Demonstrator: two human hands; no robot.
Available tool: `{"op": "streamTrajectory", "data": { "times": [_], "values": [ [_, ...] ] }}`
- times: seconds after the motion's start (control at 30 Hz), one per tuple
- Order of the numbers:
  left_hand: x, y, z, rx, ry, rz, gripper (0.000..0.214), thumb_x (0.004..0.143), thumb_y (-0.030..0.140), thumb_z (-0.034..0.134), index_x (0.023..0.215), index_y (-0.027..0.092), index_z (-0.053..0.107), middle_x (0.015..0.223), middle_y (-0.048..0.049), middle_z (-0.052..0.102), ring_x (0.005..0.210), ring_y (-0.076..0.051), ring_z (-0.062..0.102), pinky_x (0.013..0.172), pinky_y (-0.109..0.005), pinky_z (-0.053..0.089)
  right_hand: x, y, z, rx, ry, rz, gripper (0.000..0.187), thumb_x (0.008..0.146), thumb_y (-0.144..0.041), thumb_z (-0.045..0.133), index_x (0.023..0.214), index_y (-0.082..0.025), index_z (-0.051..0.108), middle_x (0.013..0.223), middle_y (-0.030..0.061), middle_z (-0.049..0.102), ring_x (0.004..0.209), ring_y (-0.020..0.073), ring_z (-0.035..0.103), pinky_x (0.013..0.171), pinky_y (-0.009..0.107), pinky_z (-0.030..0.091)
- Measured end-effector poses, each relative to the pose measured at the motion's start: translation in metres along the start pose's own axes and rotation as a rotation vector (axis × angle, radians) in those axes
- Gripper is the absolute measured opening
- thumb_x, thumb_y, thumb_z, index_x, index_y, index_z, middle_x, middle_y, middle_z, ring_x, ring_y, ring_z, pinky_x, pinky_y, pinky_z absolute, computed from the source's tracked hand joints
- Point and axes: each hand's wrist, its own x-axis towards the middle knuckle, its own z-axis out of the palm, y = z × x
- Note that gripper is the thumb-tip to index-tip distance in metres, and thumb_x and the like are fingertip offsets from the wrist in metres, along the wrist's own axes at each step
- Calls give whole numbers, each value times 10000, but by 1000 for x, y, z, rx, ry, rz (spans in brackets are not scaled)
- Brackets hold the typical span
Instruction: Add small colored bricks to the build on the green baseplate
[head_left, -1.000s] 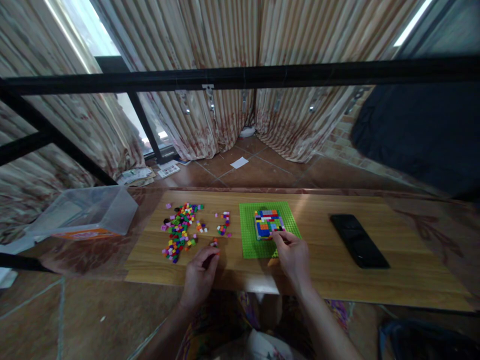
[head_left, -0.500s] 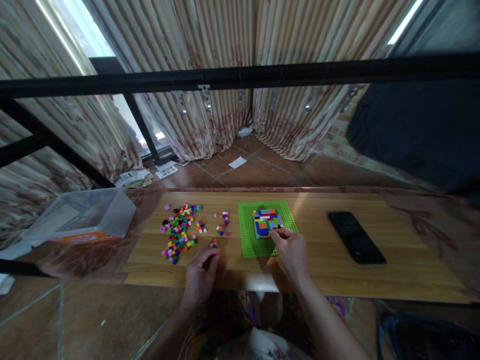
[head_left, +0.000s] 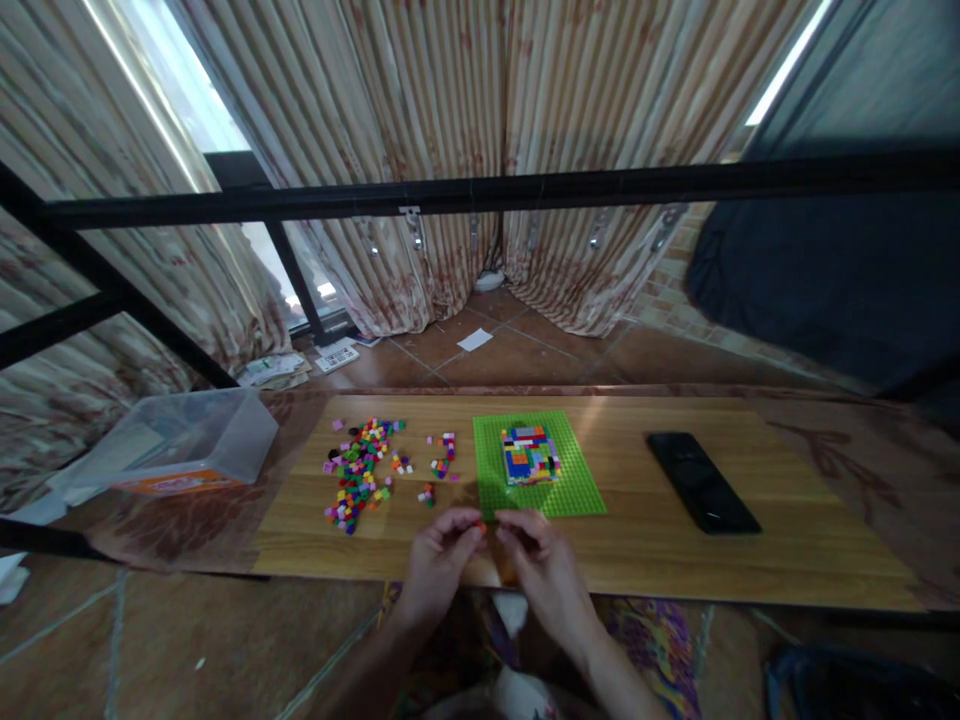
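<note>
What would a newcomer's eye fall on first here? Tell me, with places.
Likely the green baseplate, near the middle of the table, with the colourful build on it. Next, the loose bricks scattered to its left and the black phone lying to its right. Then the left hand, in front of the baseplate, pinching an orange brick, with the right hand close beside it.
</note>
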Motion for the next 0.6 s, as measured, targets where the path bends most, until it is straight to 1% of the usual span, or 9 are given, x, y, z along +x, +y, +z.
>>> {"op": "streamTrajectory", "data": {
  "times": [0.07, 0.17, 0.4, 0.5, 0.6],
  "values": [
    [-2, 4, 10, -75, -54, -55, 265, 666, 313, 748, 867, 156, 675, 758, -12, 683, 656, -121, 611, 622, -228, 495, -8, -3, 2, 42, -35, 4, 219, 864, -325, 554, 993, -223, 699, 886, 52, 670, 841, 180, 630, 757, 296, 491],
    [-3, 8, 19, -137, -92, -102, 266, 659, 289, 750, 864, 144, 663, 727, -10, 681, 623, -107, 595, 588, -211, 474, -13, -5, -2, 90, -19, 17, 204, 880, -315, 545, 973, -229, 705, 852, 41, 651, 826, 172, 621, 741, 283, 490],
    [-1, 10, 34, -158, -159, -147, 269, 675, 295, 739, 869, 134, 645, 625, 9, 650, 532, -88, 554, 533, -198, 436, -13, -1, -16, 47, 26, -8, 158, 857, -335, 602, 897, -237, 719, 843, 27, 647, 791, 160, 615, 710, 266, 483],
    [0, 8, 36, -124, -141, -137, 273, 692, 325, 719, 876, 140, 640, 659, -2, 667, 551, -96, 574, 527, -194, 434, -5, 8, -24, -22, 118, -50, 174, 841, -368, 616, 853, -230, 721, 835, 34, 653, 789, 166, 611, 694, 272, 481],
    [3, 5, 26, -33, -75, -78, 270, 708, 351, 695, 879, 149, 645, 715, -15, 688, 580, -103, 594, 548, -201, 456, 14, 17, -34, -91, 279, -87, 216, 830, -404, 615, 857, -217, 719, 855, 52, 673, 810, 183, 616, 719, 301, 490]
  ]
}}
